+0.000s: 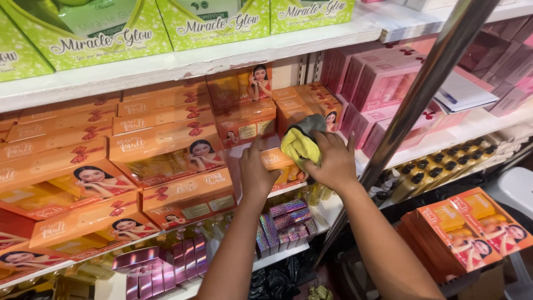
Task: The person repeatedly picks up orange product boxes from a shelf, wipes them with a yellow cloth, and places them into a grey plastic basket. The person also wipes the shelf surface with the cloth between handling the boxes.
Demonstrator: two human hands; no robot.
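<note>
My right hand (333, 161) is closed around a yellow and grey cloth (302, 141), pressed against an orange box (280, 164) on the white shelf (244, 150). My left hand (256, 173) rests on that same orange box from its left side, fingers pointing up, steadying it. Behind the cloth stand more orange gift boxes (247, 119) with a picture of a person on them.
Stacks of orange boxes (161, 155) fill the shelf at left. Green boxes (211, 19) sit on the top shelf, pink boxes (377, 83) at right. A slanted metal pole (422, 94) crosses at right. Small purple boxes (286, 219) and bottles (438, 166) sit lower; more orange boxes (472, 228) lie bottom right.
</note>
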